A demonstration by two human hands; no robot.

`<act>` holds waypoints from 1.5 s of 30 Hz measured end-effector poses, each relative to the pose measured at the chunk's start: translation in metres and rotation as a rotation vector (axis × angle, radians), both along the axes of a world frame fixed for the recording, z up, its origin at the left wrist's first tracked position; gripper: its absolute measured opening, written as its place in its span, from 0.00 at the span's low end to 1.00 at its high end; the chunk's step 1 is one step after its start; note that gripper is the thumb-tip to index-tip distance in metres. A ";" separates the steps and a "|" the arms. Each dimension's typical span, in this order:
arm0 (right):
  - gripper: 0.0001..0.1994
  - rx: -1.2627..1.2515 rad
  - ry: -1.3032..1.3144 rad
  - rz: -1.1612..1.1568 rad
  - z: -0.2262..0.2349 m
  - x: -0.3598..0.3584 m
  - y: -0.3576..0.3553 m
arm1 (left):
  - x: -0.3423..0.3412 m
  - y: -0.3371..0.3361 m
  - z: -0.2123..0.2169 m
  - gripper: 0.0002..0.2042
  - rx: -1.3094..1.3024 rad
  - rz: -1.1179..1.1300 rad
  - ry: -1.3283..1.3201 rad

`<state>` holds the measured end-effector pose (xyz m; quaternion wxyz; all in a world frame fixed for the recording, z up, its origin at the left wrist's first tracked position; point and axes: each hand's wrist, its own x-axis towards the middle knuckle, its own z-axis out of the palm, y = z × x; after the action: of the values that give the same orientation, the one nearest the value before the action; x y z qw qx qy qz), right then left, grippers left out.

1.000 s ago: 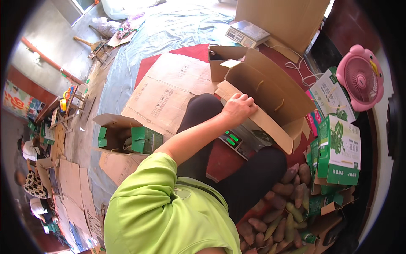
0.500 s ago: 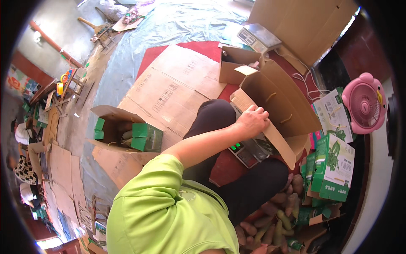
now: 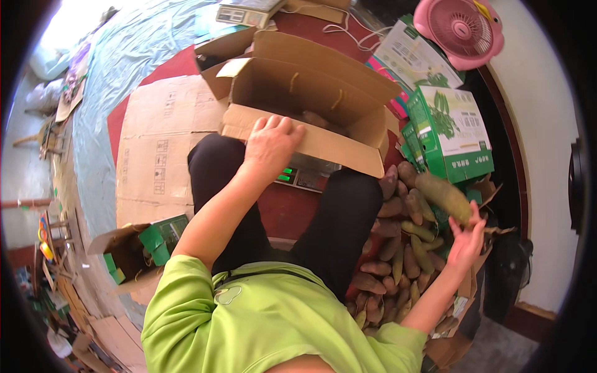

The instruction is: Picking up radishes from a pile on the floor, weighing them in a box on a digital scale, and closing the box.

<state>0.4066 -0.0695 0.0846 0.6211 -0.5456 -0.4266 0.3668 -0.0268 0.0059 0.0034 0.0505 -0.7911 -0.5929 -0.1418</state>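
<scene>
My left hand (image 3: 271, 144) grips the near flap of an open brown cardboard box (image 3: 348, 149), fingers curled over its edge. At least one brownish vegetable (image 3: 317, 119) lies inside the box; shadow hides the rest. The box rests on a digital scale (image 3: 305, 177) with green lit digits, between my knees. Off to the right, my right hand (image 3: 467, 239) has its fingers around the lower end of a long green-brown vegetable (image 3: 444, 196). This vegetable is above a pile of reddish-brown and green elongated vegetables (image 3: 388, 267) beside my right leg.
Green-and-white printed cartons (image 3: 451, 130) stand behind the pile. A pink fan (image 3: 460, 30) is at the far right near the wall. On the left are a small open green-and-brown box (image 3: 163, 239) and flattened cardboard (image 3: 146, 168). Another scale (image 3: 249, 12) sits at the back.
My view has swung to the right. My right hand has come into view with a long vegetable held above the pile. The left hand stays on the box flap.
</scene>
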 end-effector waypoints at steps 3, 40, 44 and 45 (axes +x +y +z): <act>0.17 0.050 0.011 0.118 0.031 -0.028 0.034 | 0.001 0.000 0.003 0.19 -0.001 -0.032 -0.048; 0.11 -0.856 -0.185 -0.283 -0.217 0.066 -0.108 | 0.003 0.016 -0.011 0.27 0.009 -0.046 0.032; 0.08 -1.038 -0.291 -0.360 -0.295 0.087 -0.236 | 0.005 0.016 -0.017 0.24 0.025 -0.080 0.056; 0.07 -1.054 -0.350 -0.375 -0.309 0.083 -0.259 | 0.005 0.015 -0.017 0.24 0.038 -0.082 0.068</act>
<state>0.4896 -0.3283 -0.2240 0.2405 -0.8995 -0.1792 0.3177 -0.0221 0.0213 -0.0132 0.0796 -0.8180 -0.5551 -0.1282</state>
